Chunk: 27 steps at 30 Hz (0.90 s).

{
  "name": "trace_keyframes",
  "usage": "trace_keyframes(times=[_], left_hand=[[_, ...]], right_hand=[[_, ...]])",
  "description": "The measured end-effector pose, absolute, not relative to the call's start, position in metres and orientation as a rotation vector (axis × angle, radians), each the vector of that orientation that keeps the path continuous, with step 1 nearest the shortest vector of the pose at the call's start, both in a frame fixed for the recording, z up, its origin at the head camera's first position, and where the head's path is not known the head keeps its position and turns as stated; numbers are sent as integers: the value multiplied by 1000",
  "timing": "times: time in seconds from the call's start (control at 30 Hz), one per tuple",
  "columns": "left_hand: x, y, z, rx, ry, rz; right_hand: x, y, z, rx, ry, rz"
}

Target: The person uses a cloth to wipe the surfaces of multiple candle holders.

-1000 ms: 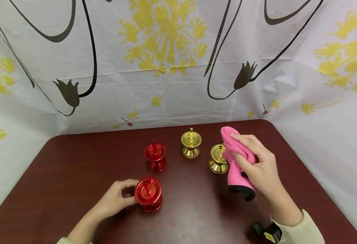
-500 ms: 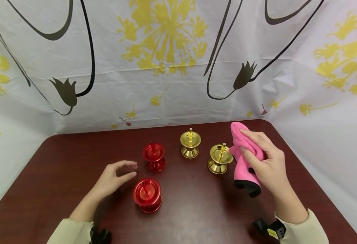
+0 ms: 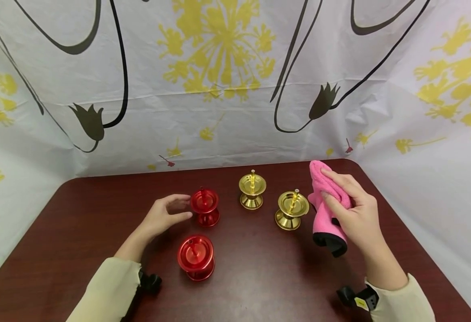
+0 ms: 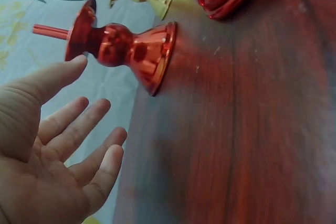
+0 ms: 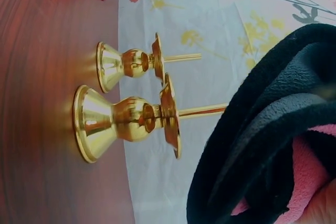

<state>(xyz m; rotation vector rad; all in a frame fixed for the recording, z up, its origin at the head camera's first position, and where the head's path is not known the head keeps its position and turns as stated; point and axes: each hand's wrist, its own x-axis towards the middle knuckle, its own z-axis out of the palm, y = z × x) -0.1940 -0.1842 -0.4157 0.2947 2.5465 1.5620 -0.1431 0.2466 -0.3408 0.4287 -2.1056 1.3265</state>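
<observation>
My left hand (image 3: 159, 219) reaches with spread, loosely bent fingers toward the rear red candle holder (image 3: 204, 201). In the left wrist view the thumb tip lies right at the dish rim of this red holder (image 4: 113, 45), and nothing is held. A second red candle holder (image 3: 195, 255) stands nearer the front. My right hand (image 3: 358, 214) grips a pink cloth with black edging (image 3: 325, 223), raised over the table's right side. Just left of the cloth is a gold candle holder (image 3: 288, 220), its upright tube partly covered by black edging in the right wrist view.
Another gold candle holder (image 3: 252, 201) stands farther back between the red and gold ones. The dark reddish wood table (image 3: 255, 277) ends at a white patterned sheet (image 3: 235, 147) hanging behind it. Black wrist cameras sit on both sleeves.
My left hand has let go of the front red candle holder and moved forward to the rear red one. My right hand with the pink cloth has shifted right, away from the gold holder.
</observation>
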Motion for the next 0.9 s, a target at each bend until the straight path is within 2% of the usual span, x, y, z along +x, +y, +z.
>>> trace_keyframes(times=[0.67,0.9], left_hand=[[-217,-169,-436,400,2457,1474],[-221,-162,-440,351,2463,1483]], right_hand=[[-151,252,-349,402,-2199,1337],[-151,254,-350,405,-2192,1340]])
